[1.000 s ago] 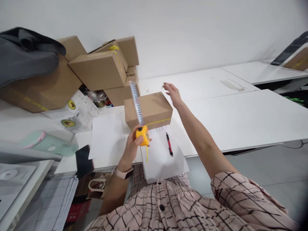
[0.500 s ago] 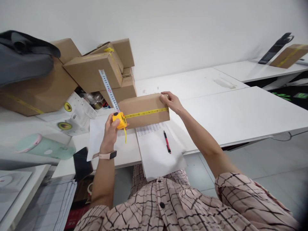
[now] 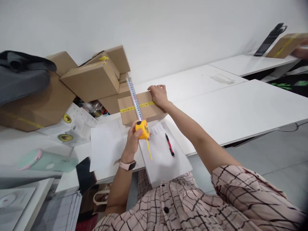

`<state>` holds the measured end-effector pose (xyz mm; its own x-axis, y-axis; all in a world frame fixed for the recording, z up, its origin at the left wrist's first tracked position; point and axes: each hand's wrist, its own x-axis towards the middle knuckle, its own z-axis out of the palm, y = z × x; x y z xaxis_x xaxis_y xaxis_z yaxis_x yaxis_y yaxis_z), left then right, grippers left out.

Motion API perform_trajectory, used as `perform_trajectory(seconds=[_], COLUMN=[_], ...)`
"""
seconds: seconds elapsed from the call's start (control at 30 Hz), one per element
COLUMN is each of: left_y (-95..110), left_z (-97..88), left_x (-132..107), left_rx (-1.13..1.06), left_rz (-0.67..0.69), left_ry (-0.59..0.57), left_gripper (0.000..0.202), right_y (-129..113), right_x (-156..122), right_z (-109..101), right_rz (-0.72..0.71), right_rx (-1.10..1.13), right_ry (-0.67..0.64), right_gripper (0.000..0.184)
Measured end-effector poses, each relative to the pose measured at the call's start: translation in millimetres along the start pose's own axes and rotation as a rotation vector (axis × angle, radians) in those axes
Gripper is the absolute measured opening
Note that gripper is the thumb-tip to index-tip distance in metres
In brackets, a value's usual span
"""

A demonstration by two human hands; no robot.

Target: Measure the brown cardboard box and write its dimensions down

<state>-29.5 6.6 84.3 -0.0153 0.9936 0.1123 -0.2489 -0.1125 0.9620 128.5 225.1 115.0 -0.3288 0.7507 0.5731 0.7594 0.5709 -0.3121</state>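
Note:
My left hand (image 3: pixel 133 138) grips a yellow tape measure (image 3: pixel 142 129); its white blade (image 3: pixel 134 98) sticks out up and away, crossing over a small cardboard box (image 3: pixel 130 112) sealed with yellow tape. My right hand (image 3: pixel 158 95) rests on the right end of that box, fingers curled over its top edge. The box sits on the white table (image 3: pixel 228 106), just beyond a printed sheet (image 3: pixel 163 154) with a red and black pen (image 3: pixel 169 145) lying on it.
A pile of larger cardboard boxes (image 3: pixel 91 77) stands behind and to the left, with a grey bag (image 3: pixel 21 73) on one. White cartons (image 3: pixel 72 125), a mint green bottle (image 3: pixel 48 160) and a blank sheet (image 3: pixel 106 142) lie at the left. Another box (image 3: pixel 284 45) sits on a far table.
My right hand came down onto the box and now holds its right end. My left hand swung the tape measure left, then back, so the blade now lies across the box.

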Motion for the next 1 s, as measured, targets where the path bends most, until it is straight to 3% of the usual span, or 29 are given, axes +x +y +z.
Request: perform_trajectory(seconds=[0.13, 0.33, 0.67, 1.0], left_y=[-24, -42, -67, -67], left_z=[21.8, 28.2, 46.2, 39.3], left_x=[-6, -12, -19, -24], left_rx=[-0.07, -0.096, -0.029, -0.026], left_rz=[-0.136, -0.224, -0.17, -0.175], left_ry=[-0.07, -0.066, -0.04, -0.096], left_gripper=[0.062, 0.062, 0.066, 0.07], right_y=[1, 4, 8, 4], right_x=[-3, -3, -3, -8], right_z=[0, 4, 8, 5], right_rz=[-0.029, -0.14, -0.178, -0.128], right_rx=[-0.104, -0.138, -0.122, -0.076], right_ry=[-0.022, -0.008, -0.021, 0.005], right_gripper=[0.052, 0.052, 0.045, 0.049])
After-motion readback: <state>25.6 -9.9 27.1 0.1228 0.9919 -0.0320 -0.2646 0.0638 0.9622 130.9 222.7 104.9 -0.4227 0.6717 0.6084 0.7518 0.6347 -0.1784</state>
